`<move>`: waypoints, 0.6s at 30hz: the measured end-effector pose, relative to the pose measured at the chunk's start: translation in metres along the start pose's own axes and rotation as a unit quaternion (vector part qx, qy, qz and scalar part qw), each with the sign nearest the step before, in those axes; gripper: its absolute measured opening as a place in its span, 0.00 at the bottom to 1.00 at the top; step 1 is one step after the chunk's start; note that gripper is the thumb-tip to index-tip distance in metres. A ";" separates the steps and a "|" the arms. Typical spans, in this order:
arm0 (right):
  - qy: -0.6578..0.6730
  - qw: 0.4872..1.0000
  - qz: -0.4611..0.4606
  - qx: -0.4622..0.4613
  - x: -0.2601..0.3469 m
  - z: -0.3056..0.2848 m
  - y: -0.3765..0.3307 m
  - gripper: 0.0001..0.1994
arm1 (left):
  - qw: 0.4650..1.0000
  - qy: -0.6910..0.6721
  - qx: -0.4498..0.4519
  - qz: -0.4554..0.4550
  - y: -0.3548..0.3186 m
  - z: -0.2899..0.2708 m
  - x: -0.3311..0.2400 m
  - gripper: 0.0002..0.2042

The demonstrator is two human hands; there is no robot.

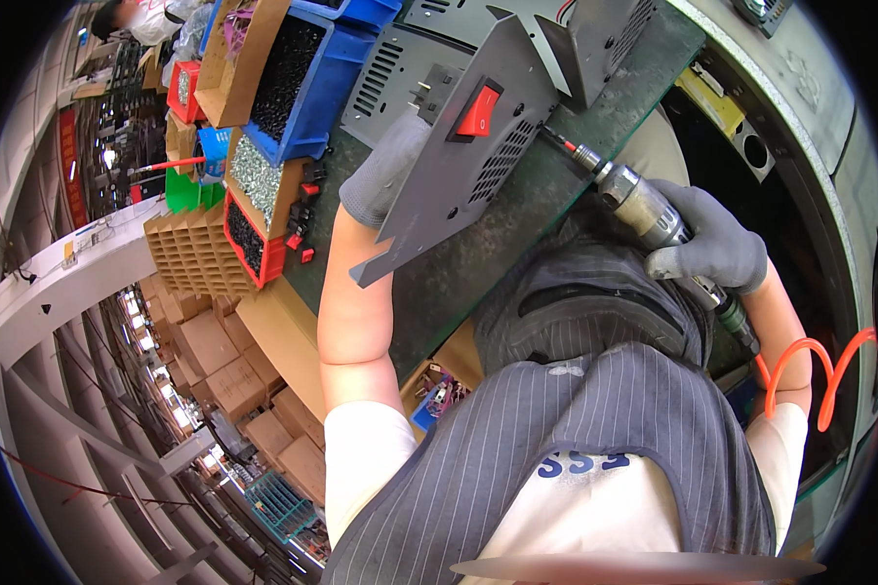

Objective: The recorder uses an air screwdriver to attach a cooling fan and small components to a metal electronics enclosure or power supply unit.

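Observation:
In a grey glove, my right hand (717,239) is wrapped round a pneumatic screwdriver (644,205), whose bit points up and left at the lower edge of a grey metal panel (439,175). Whether the bit touches the panel I cannot tell. The panel stands tilted above the bench, with a red rocker switch (479,112) fitted in it and vent slots beside the switch. My left hand (385,175), also gloved, is behind the panel and appears to hold it; its fingers are mostly hidden. Metal terminals (421,97) show just above that hand.
Beyond lie more slotted metal panels (385,83) on the dark green bench (429,278). At the left stand a blue bin (327,88) of black screws, a box of silver screws (254,180) and loose red switches (307,255). An orange coiled hose (800,346) trails right of the screwdriver.

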State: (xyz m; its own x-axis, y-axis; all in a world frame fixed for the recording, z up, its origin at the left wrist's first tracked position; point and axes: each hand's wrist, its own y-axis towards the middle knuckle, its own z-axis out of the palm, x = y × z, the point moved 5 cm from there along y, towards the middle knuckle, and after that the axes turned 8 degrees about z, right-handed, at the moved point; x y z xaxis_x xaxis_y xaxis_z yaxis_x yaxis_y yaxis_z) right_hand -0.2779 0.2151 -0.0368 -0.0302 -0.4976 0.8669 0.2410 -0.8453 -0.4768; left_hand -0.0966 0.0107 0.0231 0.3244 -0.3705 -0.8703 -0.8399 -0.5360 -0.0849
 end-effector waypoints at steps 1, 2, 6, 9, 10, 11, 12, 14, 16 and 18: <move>0.001 1.000 -0.009 -0.001 0.002 0.000 -0.001 0.34 | 1.000 0.007 0.002 0.013 -0.001 0.003 0.002 0.23; -0.008 1.000 -0.016 -0.014 0.004 -0.001 -0.003 0.35 | 1.000 0.014 0.003 0.025 -0.001 0.004 0.003 0.24; 0.007 0.999 -0.006 -0.032 0.002 0.005 -0.010 0.37 | 0.999 -0.007 -0.022 0.034 0.007 -0.023 0.004 0.25; 0.070 0.997 0.002 -0.024 -0.004 0.012 -0.011 0.36 | 0.993 -0.017 -0.111 0.021 0.013 -0.100 0.002 0.26; 0.049 0.998 0.024 -0.024 -0.008 0.014 -0.009 0.36 | 0.987 -0.022 -0.161 -0.008 0.018 -0.127 0.008 0.26; 0.051 0.998 0.011 -0.024 -0.009 0.017 -0.008 0.36 | 0.975 -0.036 -0.219 0.022 0.025 -0.151 0.013 0.26; 0.020 0.999 0.010 -0.031 -0.011 0.019 -0.008 0.37 | 0.977 -0.031 -0.211 0.008 0.034 -0.167 0.023 0.26; 0.036 0.998 0.042 -0.009 -0.016 0.025 -0.007 0.38 | 0.937 0.104 -0.323 0.080 0.037 -0.196 0.033 0.29; 0.029 0.999 0.037 -0.008 -0.017 0.029 -0.006 0.38 | 0.921 0.260 -0.283 0.060 0.035 -0.191 0.053 0.31; 0.011 0.999 0.034 -0.002 -0.016 0.032 -0.007 0.38 | 0.865 0.444 -0.232 -0.026 0.033 -0.179 0.075 0.34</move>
State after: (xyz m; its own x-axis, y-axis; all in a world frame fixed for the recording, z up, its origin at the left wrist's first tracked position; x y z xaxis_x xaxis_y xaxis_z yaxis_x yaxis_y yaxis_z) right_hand -0.2479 0.2353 -0.0431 -0.0354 -0.5589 0.8285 0.2399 -0.8095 -0.5359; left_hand -0.0221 -0.1706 0.0419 0.7355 -0.6633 -0.1380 -0.6165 -0.7397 0.2698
